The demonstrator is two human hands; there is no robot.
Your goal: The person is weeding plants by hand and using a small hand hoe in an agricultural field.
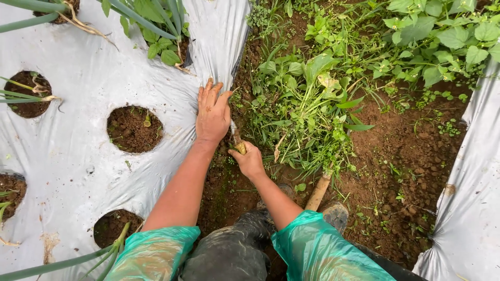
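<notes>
The left hand [212, 113] lies spread flat, pinning the grey plastic mulch sheet's [78, 151] edge; just beside it, the right hand [250, 160] is fisted around a short wooden-handled weeding tool [238, 143] at the soil.

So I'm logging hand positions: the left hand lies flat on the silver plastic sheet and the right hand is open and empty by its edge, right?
Not quite. In the head view the right hand is closed around a small wooden-handled tool, not empty. The left hand does lie flat on the silver plastic sheet.
</notes>
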